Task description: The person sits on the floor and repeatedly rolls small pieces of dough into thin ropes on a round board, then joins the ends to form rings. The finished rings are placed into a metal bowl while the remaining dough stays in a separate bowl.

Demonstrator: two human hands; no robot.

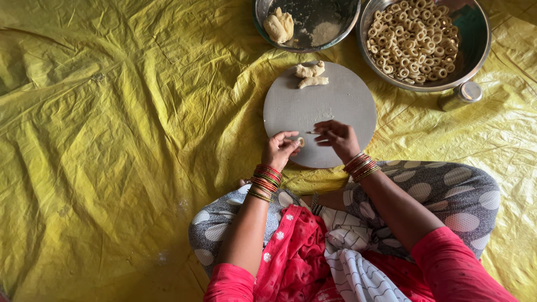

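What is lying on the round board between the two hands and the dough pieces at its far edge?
Nothing: in the head view, the round board is bare between the hands and the dough pieces.

Home floor kitchen: yellow sheet (112,140), steel bowls (475,50).

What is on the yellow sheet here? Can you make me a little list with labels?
left hand: pinches a small dough piece
right hand: fingers over the round grey board
far edge of the board: two dough lumps
big steel bowl: full of little dough rings
smaller steel bowl: holds a dough ball
underneath: yellow sheet
beside the big bowl: small steel tin
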